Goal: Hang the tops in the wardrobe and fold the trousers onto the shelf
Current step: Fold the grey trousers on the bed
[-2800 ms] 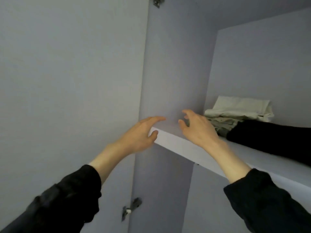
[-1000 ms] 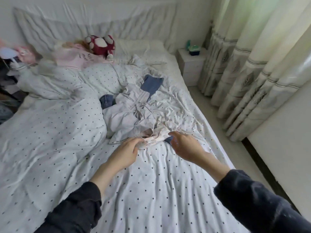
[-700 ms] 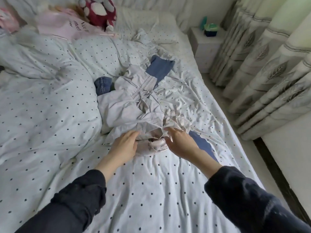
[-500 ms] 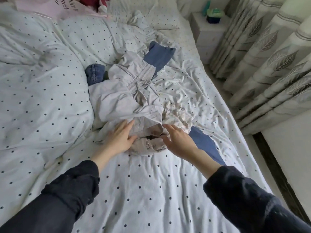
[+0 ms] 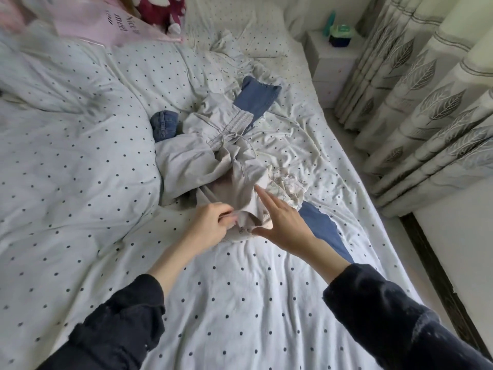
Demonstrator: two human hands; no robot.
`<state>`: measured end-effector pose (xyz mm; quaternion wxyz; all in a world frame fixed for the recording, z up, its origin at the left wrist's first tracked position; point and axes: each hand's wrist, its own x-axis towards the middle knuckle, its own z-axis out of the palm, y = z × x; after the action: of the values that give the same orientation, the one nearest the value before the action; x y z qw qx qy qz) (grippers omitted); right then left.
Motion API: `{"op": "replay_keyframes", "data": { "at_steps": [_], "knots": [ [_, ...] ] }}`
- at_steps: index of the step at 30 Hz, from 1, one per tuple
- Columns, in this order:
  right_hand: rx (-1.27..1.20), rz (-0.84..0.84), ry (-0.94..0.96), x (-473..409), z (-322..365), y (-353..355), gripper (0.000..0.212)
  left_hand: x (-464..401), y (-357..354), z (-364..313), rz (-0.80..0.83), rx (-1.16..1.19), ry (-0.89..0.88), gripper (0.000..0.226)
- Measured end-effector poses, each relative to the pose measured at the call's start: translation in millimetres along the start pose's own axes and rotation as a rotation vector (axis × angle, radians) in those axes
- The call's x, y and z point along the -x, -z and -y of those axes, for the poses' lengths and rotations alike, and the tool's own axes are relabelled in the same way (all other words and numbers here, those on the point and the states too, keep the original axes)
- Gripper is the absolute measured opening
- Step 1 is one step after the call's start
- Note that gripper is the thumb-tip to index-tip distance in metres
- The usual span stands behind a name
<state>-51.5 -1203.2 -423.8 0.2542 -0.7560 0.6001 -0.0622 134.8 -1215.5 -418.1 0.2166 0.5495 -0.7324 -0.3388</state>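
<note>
Trousers, pale grey with a drawstring waistband, lay crumpled at frame centre on the dotted bedsheet. Their near hem was pinched by the left hand, fingers curled round the cloth. The right hand, fingers straight, touched the same hem from the right. The garment's long axis ran from the fingers toward the upper centre, over a blue garment.

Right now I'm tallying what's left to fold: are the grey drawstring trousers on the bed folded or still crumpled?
Crumpled. The grey trousers lie bunched, waistband twisted, while the left hand pinches one edge.
</note>
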Motion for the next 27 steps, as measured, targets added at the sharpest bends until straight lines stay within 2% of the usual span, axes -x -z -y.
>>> {"op": "replay_keyframes", "data": {
  "at_steps": [2, 6, 8, 12, 18, 24, 27],
  "knots": [
    [0.052, -0.045, 0.066, 11.3, 5.3, 1.1, 0.084, 15.7, 4.6, -16.9, 0.025, -0.011, -0.008, 0.05],
    [0.09, -0.123, 0.13, 39.4, 17.1, 15.6, 0.067, 52.9, 10.5, -36.4, 0.15, -0.039, 0.023, 0.049],
    [0.12, -0.064, 0.164, 60.4, 25.6, 25.3, 0.062, 74.2, 11.3, -53.9, 0.217, -0.059, 0.031, 0.047],
    [0.186, 0.097, 0.105, 112.4, 33.6, 35.4, 0.032, 110.3, 4.9, -85.8, 0.35, -0.213, 0.024, 0.046],
    [0.109, 0.517, -0.096, 226.9, 16.7, 30.9, 0.028, 203.1, -47.4, -131.3, 0.596, -0.375, -0.042, 0.048],
    [0.027, 0.685, -0.229, 265.0, -0.4, 11.8, 0.045, 228.1, -88.0, -125.4, 0.615, -0.35, -0.018, 0.044],
    [-0.069, 0.72, -0.278, 266.1, -1.7, 5.7, 0.055, 236.7, -96.6, -109.8, 0.723, -0.326, 0.043, 0.031]
  ]
}}
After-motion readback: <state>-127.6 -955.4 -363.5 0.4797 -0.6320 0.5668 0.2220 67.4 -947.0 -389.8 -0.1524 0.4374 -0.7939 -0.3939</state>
